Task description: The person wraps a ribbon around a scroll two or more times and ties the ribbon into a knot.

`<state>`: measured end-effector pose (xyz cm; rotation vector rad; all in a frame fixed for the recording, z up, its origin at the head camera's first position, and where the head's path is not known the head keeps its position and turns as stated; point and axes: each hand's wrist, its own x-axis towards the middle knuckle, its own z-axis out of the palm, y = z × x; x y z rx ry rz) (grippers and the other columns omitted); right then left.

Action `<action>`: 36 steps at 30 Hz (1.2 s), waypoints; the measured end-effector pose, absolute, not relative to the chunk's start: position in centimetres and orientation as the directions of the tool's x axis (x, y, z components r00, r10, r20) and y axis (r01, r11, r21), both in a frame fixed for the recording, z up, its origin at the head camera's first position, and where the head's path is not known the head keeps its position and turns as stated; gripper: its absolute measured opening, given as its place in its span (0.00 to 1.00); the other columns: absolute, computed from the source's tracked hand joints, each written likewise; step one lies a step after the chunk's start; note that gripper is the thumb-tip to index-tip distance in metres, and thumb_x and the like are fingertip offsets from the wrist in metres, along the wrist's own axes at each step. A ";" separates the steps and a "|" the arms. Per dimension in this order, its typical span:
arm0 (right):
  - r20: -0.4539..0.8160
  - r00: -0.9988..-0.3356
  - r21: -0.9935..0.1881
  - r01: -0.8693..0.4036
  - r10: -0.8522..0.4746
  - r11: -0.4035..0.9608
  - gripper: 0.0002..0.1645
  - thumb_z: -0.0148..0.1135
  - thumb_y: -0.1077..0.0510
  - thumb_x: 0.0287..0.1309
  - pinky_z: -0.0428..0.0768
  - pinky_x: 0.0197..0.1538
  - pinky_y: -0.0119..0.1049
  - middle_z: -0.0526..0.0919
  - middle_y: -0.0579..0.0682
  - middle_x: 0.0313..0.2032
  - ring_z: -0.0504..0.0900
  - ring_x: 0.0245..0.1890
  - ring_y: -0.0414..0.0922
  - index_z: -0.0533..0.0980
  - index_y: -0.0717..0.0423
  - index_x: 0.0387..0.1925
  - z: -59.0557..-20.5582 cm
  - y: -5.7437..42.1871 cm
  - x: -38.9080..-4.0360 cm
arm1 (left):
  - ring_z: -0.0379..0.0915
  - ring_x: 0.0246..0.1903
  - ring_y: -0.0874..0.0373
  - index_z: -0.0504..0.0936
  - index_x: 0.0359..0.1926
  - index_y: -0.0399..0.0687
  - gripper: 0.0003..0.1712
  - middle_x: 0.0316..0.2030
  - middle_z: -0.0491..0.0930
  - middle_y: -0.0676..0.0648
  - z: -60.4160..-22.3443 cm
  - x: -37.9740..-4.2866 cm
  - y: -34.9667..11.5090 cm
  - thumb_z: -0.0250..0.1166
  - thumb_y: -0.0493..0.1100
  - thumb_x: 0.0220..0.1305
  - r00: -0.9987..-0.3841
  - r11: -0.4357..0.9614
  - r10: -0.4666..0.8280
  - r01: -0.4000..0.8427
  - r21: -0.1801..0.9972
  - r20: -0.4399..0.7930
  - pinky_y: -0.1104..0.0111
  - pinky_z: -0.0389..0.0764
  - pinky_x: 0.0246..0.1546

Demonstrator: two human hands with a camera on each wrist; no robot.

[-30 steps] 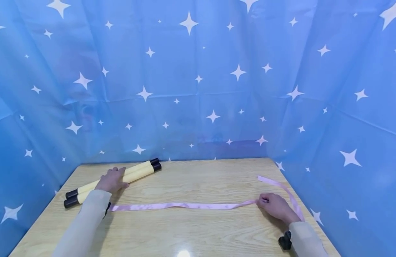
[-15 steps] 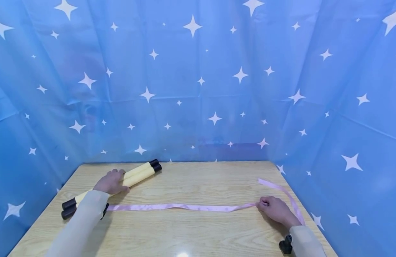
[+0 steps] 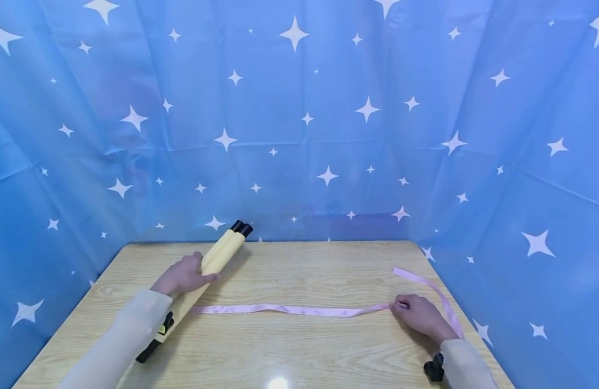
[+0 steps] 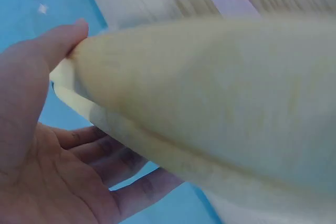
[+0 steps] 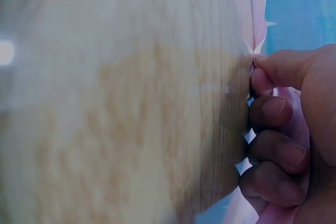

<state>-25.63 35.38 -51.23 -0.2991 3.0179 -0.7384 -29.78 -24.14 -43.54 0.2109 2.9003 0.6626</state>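
Pale yellow, two black-ended rods (image 3: 189, 300) are held side by side in the left hand (image 3: 184, 274), slanted above the left part of a wood-grained table (image 3: 299, 346). They are gripped between thumb and fingers, presumably so that the pair does not part, and appear to be raised. A pink ribbon (image 3: 289, 309) is laid across the tabletop, its left end hidden by the rods; whether they touch cannot be told. By the right hand (image 3: 418, 314) the ribbon is pinched between thumb and index finger, the other fingers curled, probably so that the strip does not slide. Its loose tail is bent away along the table's right side. All is backed by a blue, star-printed curtain (image 3: 260, 108).
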 end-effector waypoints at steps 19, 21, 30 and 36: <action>0.028 -0.984 -0.467 -0.166 -0.174 0.868 0.25 0.60 0.47 0.72 0.59 0.31 0.29 0.58 0.40 0.17 0.54 0.19 0.35 0.64 0.48 0.19 -51.2 35.4 -25.4 | 0.79 0.23 0.54 0.68 0.57 0.28 0.47 0.31 0.77 0.40 -43.1 -27.3 -16.0 0.73 0.65 0.59 -0.987 0.725 0.120 0.013 0.689 -0.107 0.64 0.82 0.20; 0.030 -0.984 -0.464 -0.168 -0.174 0.870 0.25 0.60 0.47 0.72 0.59 0.30 0.29 0.58 0.40 0.17 0.53 0.19 0.35 0.64 0.48 0.19 -51.3 35.4 -25.5 | 0.79 0.23 0.54 0.68 0.57 0.28 0.47 0.31 0.77 0.40 -43.3 -27.0 -15.3 0.73 0.65 0.58 -0.988 0.708 0.104 -0.007 0.706 -0.114 0.63 0.82 0.19; 0.039 -0.984 -0.459 -0.173 -0.175 0.871 0.25 0.60 0.46 0.72 0.59 0.30 0.29 0.59 0.40 0.18 0.55 0.19 0.35 0.64 0.47 0.19 -51.3 35.6 -25.5 | 0.80 0.24 0.50 0.66 0.59 0.31 0.52 0.35 0.76 0.38 -43.4 -26.1 -11.0 0.77 0.64 0.51 -0.991 0.661 0.045 -0.065 0.748 -0.126 0.62 0.82 0.14; 0.035 -0.984 -0.463 -0.169 -0.172 0.870 0.25 0.60 0.46 0.72 0.59 0.31 0.29 0.59 0.40 0.18 0.55 0.19 0.36 0.65 0.47 0.20 -51.4 35.5 -25.7 | 0.80 0.25 0.50 0.62 0.64 0.28 0.60 0.38 0.75 0.37 -43.6 -25.7 -7.9 0.79 0.66 0.47 -0.994 0.658 0.020 -0.070 0.750 -0.111 0.63 0.82 0.15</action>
